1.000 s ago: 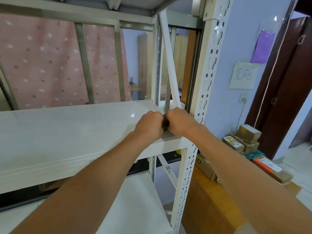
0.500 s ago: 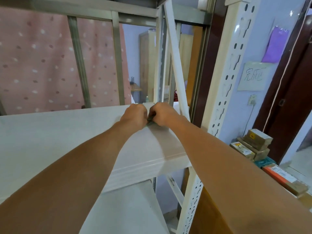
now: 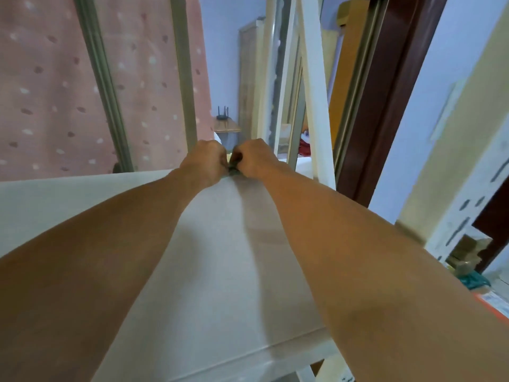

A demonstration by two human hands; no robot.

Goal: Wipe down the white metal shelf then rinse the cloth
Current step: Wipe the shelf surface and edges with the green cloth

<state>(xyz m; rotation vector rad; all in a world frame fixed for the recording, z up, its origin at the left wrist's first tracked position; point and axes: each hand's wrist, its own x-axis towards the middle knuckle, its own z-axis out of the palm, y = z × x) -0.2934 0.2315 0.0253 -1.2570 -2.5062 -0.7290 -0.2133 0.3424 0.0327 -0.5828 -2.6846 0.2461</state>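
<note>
The white metal shelf [image 3: 220,271] stretches away from me, its board pale and bare. Both my arms reach across it to its far edge. My left hand [image 3: 205,161] and my right hand [image 3: 254,159] are fisted side by side, knuckles almost touching. Between them a small dark cloth [image 3: 233,168] shows as a sliver, pressed onto the board's back edge; most of it is hidden under the fingers. A white diagonal brace [image 3: 316,106] of the shelf rises just right of my right hand.
Grey window bars [image 3: 184,78] and a pink dotted curtain [image 3: 49,92] stand behind the shelf. A dark brown door frame [image 3: 385,106] and a perforated white upright [image 3: 468,202] are on the right, with cardboard boxes [image 3: 465,252] low beyond it.
Both hands have slid together with the cloth from the shelf's front right corner to its back edge. My head has moved closer and over the board.
</note>
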